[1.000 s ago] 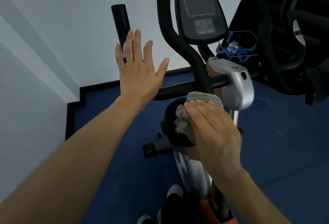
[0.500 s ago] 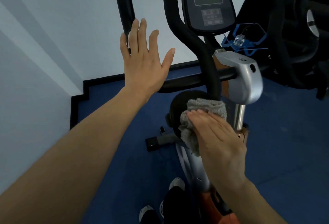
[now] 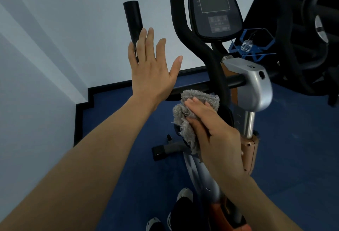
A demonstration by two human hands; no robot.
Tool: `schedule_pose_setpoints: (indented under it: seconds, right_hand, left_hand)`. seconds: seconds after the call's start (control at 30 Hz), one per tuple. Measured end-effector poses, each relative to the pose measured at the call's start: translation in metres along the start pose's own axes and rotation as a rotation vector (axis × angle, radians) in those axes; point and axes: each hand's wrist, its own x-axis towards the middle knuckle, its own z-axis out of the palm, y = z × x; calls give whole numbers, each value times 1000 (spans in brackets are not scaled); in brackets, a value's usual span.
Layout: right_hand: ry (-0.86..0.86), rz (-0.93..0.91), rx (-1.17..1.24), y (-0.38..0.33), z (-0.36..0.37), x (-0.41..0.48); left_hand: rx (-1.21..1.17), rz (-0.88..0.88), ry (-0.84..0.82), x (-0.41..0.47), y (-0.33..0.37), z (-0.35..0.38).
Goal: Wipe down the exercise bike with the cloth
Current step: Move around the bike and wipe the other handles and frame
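The exercise bike [image 3: 256,87] stands in front of me, with black handlebars, a grey console [image 3: 213,8] on top and a silver clamp housing on a steel post. My right hand [image 3: 214,131] presses a fluffy grey cloth [image 3: 190,113] against a round black part just below the crossbar, which the cloth mostly hides. My left hand [image 3: 152,69] is raised flat with fingers spread, in front of the upright black handlebar end [image 3: 133,20], holding nothing.
Blue carpet [image 3: 119,157] covers the floor, edged by black skirting [image 3: 91,93] under a white wall at left. Another dark exercise machine [image 3: 302,29] stands at the right. A blue bottle holder [image 3: 251,45] hangs behind the console. My shoes [image 3: 176,210] are near the bike's base.
My right hand has shifted the cloth up and to the left over the round black part. My left hand stays raised and spread. The view has tilted slightly.
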Motion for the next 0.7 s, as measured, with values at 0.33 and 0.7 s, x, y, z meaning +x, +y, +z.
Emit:
schedule_pose_setpoints:
  seconds: [0.33, 0.7]
  right_hand:
    - [75, 16, 28, 0, 2, -12]
    - [64, -102, -134, 3, -11, -41]
  left_hand:
    - [1, -3, -4, 0, -1, 0]
    - [41, 15, -40, 0, 1, -2]
